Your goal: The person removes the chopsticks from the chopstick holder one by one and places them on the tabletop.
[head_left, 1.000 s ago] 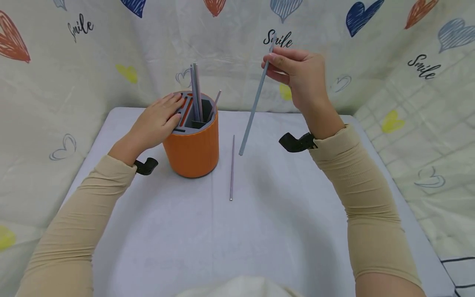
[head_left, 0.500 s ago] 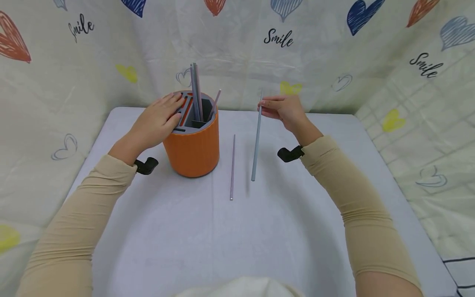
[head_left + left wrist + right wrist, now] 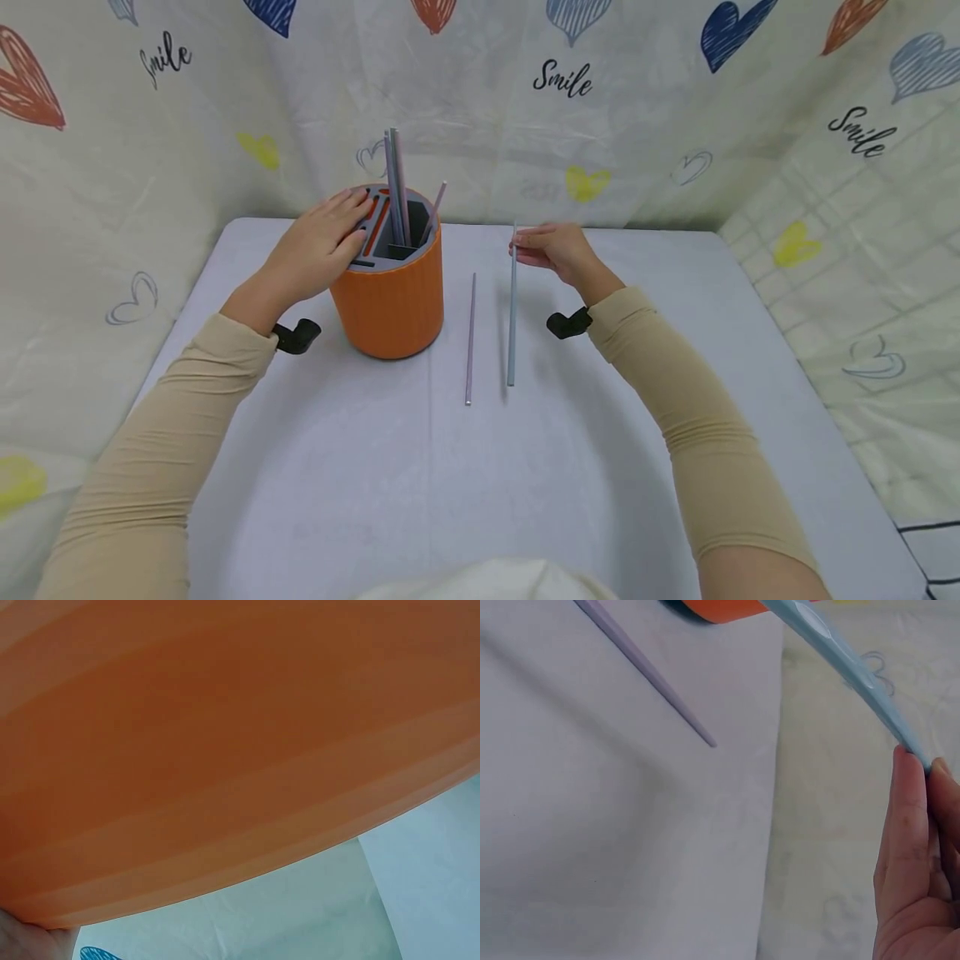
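Head cam's got the left hand (image 3: 318, 246) lying relaxed on the orange holder (image 3: 386, 312), right hand (image 3: 557, 250) pinching a blue stick (image 3: 512, 321) over the table (image 3: 427, 483) near a purple stick (image 3: 470, 342). Left wrist's mostly orange holder wall; right wrist shows that pinch up close.

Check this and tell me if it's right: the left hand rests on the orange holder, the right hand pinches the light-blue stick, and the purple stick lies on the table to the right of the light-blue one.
Not quite: the purple stick lies to the left of the light-blue stick, as the head view shows. The rest stands.
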`<control>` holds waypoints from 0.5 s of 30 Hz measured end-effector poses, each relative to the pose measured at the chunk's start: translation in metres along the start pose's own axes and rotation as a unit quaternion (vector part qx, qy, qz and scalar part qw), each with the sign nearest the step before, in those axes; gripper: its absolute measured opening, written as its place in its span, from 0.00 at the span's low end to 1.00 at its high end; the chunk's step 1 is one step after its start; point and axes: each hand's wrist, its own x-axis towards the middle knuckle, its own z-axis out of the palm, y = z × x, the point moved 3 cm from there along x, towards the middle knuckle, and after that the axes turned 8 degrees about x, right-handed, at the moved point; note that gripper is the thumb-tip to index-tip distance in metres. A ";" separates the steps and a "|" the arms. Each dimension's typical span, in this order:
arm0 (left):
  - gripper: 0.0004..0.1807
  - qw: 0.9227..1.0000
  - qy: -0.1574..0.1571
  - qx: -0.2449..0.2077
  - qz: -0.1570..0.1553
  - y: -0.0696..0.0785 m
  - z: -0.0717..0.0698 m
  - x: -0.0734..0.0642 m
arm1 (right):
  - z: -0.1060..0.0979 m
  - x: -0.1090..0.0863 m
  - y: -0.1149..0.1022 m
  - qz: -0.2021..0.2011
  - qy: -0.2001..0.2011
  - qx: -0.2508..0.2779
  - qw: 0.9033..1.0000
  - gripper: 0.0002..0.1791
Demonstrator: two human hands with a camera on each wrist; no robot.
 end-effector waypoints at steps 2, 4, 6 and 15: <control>0.29 1.000 0.000 -0.001 -0.001 0.000 0.000 0.000 | 0.000 0.004 0.005 0.004 0.001 -0.004 1.000 0.13; 0.29 1.000 0.000 -0.002 -0.002 0.000 0.000 0.000 | 0.000 0.007 0.011 0.010 0.002 -0.008 1.000 0.15; 0.29 1.000 -0.001 -0.002 -0.001 0.000 0.001 0.000 | 0.000 0.008 0.017 0.020 0.008 -0.008 1.000 0.18; 0.29 1.000 0.005 -0.004 0.001 0.001 0.000 0.001 | -0.007 0.022 0.044 0.065 0.031 -0.009 0.997 0.17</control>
